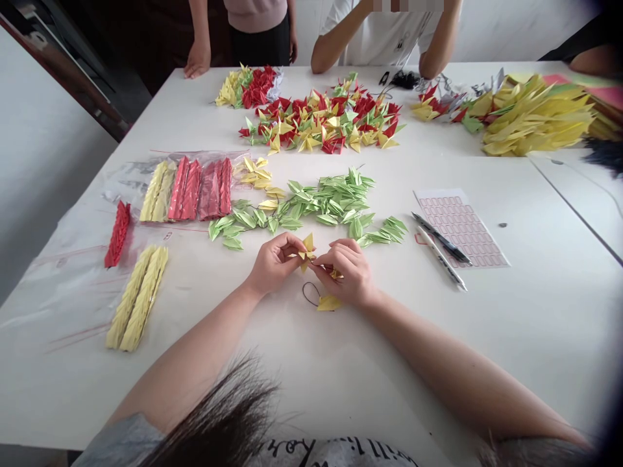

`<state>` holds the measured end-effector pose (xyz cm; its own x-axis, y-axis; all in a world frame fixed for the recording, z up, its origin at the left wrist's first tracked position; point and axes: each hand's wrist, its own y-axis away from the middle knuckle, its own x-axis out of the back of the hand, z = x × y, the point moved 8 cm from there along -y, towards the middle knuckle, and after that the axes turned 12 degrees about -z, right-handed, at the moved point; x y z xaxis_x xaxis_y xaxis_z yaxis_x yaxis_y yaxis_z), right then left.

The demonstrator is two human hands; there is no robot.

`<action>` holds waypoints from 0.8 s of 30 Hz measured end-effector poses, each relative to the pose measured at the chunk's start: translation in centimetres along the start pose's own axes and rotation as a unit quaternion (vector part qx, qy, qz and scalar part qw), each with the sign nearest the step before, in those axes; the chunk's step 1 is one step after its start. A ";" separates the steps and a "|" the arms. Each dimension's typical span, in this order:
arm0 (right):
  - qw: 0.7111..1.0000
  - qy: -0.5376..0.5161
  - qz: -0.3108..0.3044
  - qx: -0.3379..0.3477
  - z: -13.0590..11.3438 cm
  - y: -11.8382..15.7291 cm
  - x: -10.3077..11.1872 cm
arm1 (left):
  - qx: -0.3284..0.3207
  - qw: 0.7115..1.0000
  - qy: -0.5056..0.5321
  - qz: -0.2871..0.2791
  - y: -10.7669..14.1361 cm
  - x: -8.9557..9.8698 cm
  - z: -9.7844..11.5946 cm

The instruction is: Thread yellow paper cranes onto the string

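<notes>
My left hand (275, 263) and my right hand (345, 274) meet above the white table (413, 337), both pinching a small yellow paper crane (306, 253). A thin dark thread (310, 295) runs down from my fingers into a loop on the tabletop. Another yellow paper crane (329, 303) lies on the table under my right hand, near the thread. Just beyond my hands spreads a heap of green paper cranes (316, 207). My fingers hide part of the held crane.
Plastic bags hold tight rows of red and yellow folded cranes (187, 189) at the left. Mixed red-yellow-green cranes (316, 123) and a yellow heap (530, 117) lie farther back. Two pens (440, 250) rest beside a printed sheet (460, 227). Two people stand at the far edge.
</notes>
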<state>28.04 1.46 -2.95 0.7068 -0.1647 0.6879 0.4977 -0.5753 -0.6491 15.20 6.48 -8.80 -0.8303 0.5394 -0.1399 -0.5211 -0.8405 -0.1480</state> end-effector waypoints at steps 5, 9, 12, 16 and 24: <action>0.999 0.019 0.005 0.031 -0.8 -0.1 0.2 | -0.008 1.000 -0.015 0.003 0.0 -0.1 0.1; 0.999 0.030 0.010 0.039 -1.0 -0.1 0.3 | -0.021 0.996 -0.084 0.016 0.2 -0.3 0.7; 0.999 0.020 0.025 0.026 -0.7 0.1 0.6 | -0.018 0.989 -0.148 0.026 0.5 -0.6 1.0; 0.999 -0.005 0.048 -0.020 0.2 0.4 0.8 | 0.000 0.990 -0.136 0.022 0.7 -0.8 0.9; 0.992 -0.025 0.035 -0.115 1.6 0.6 0.7 | 0.022 0.988 -0.152 -0.015 0.8 -1.5 0.7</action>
<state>29.61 2.26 -3.39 0.7625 -0.1731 0.6235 0.3230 -0.7332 -0.5985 15.91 4.94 -7.98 -0.8316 0.5299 0.1661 -0.5491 -0.8292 -0.1042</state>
